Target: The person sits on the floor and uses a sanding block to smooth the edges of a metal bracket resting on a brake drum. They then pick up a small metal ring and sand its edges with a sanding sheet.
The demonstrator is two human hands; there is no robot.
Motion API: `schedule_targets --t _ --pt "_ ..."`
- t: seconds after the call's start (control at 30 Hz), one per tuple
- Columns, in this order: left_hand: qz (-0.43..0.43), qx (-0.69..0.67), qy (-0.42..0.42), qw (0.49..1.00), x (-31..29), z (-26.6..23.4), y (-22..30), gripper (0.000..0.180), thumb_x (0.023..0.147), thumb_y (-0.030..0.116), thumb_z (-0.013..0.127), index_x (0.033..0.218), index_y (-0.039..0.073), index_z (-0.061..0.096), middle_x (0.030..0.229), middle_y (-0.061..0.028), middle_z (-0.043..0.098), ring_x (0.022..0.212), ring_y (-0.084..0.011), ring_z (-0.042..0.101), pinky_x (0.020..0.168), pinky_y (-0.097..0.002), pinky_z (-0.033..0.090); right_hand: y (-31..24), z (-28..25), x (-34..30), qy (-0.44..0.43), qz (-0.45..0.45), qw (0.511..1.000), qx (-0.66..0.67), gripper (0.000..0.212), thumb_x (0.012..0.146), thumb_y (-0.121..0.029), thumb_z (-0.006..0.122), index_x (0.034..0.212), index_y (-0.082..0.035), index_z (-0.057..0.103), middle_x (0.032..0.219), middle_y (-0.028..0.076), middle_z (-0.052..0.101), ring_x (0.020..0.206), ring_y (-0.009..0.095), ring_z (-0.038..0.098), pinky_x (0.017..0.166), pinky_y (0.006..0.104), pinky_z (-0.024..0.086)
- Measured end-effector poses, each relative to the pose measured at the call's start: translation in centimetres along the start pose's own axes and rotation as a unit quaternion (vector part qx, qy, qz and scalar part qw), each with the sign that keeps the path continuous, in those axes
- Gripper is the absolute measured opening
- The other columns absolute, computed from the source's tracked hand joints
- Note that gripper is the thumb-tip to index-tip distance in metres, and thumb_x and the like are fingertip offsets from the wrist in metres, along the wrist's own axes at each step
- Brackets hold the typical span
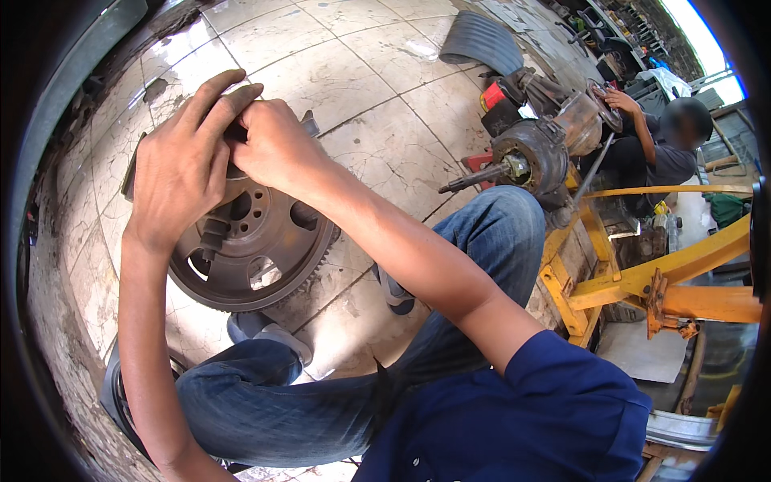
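My left hand (181, 157) has its fingers stretched out, with their tips over my right hand's fingers. My right hand (277, 149) is closed, its knuckles up and its thumb side against the left hand; what it grips is hidden. Below both hands lies a brown, rusty flywheel (257, 281) with a toothed rim, large openings and a ring of small holes. A dark, short cylindrical piece (213, 233) stands out near its middle, by my left wrist. Part of a grey metal piece (311, 123) shows behind my right wrist.
Cracked pale floor tiles (353, 120) lie around my feet. To the right, a greasy gearbox-like assembly (534, 157) with a shaft sits by a yellow steel frame (594, 281). A co-worker (675, 153) has a hand on a round metal part. A curved grey ribbed sheet (482, 44) lies beyond.
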State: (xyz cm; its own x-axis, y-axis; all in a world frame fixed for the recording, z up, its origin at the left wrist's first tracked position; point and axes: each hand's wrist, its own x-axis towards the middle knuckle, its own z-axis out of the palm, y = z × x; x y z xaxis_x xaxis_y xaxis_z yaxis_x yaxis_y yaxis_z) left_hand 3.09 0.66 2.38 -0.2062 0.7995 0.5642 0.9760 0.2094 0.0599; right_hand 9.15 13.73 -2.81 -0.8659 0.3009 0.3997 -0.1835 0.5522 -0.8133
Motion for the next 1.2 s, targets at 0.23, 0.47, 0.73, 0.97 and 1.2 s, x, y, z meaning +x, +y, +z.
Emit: schedule_targets --t 0.23,0.47,0.73,0.97,1.2 --pt "0.001 0.018 0.007 1.000 0.1 0.3 -0.1 0.052 0.075 0.006 0.052 0.126 0.016 0.059 0.130 -0.0038 0.057 0.093 -0.0246 0.068 0.072 -0.0355 0.058 -0.1 0.2 0.1 0.008 -0.029 0.999 -0.030 0.012 0.076 -0.006 0.066 0.082 0.003 0.068 0.081 0.024 0.067 0.082 0.040 0.067 0.074 0.0460 0.054" --pt "0.000 0.018 0.006 1.000 0.1 0.1 0.0 0.052 0.076 0.008 0.049 0.127 0.017 0.059 0.131 -0.0042 0.057 0.093 -0.0250 0.067 0.074 -0.0369 0.058 -0.8 0.3 0.1 -0.016 -0.032 0.998 -0.053 0.012 0.075 -0.006 0.066 0.082 0.004 0.067 0.080 0.024 0.067 0.080 0.039 0.067 0.072 0.0469 0.054" --pt "-0.004 0.016 0.015 1.000 0.1 0.3 0.1 0.054 0.075 0.010 0.048 0.128 0.016 0.059 0.131 -0.0055 0.057 0.095 -0.0260 0.068 0.076 -0.0370 0.058 0.3 1.4 0.3 0.039 -0.126 0.990 -0.048 0.010 0.074 -0.005 0.065 0.080 0.004 0.066 0.074 0.023 0.066 0.076 0.041 0.066 0.072 0.0487 0.053" --pt "-0.003 0.023 0.016 1.000 0.0 0.4 0.0 0.055 0.074 0.011 0.048 0.128 0.017 0.059 0.131 -0.0056 0.057 0.094 -0.0256 0.068 0.075 -0.0368 0.059 0.3 1.5 0.2 0.043 -0.121 0.991 -0.027 0.010 0.075 -0.005 0.065 0.079 0.004 0.065 0.074 0.023 0.066 0.076 0.042 0.066 0.071 0.0492 0.052" --pt "-0.014 -0.004 0.022 1.000 0.0 0.2 0.1 0.054 0.076 0.005 0.048 0.128 0.017 0.058 0.130 -0.0061 0.057 0.093 -0.0276 0.068 0.074 -0.0364 0.057 -0.1 1.2 -0.5 0.078 -0.100 0.991 0.038 0.012 0.080 -0.006 0.062 0.088 0.004 0.062 0.082 0.023 0.065 0.079 0.042 0.064 0.071 0.0486 0.051"
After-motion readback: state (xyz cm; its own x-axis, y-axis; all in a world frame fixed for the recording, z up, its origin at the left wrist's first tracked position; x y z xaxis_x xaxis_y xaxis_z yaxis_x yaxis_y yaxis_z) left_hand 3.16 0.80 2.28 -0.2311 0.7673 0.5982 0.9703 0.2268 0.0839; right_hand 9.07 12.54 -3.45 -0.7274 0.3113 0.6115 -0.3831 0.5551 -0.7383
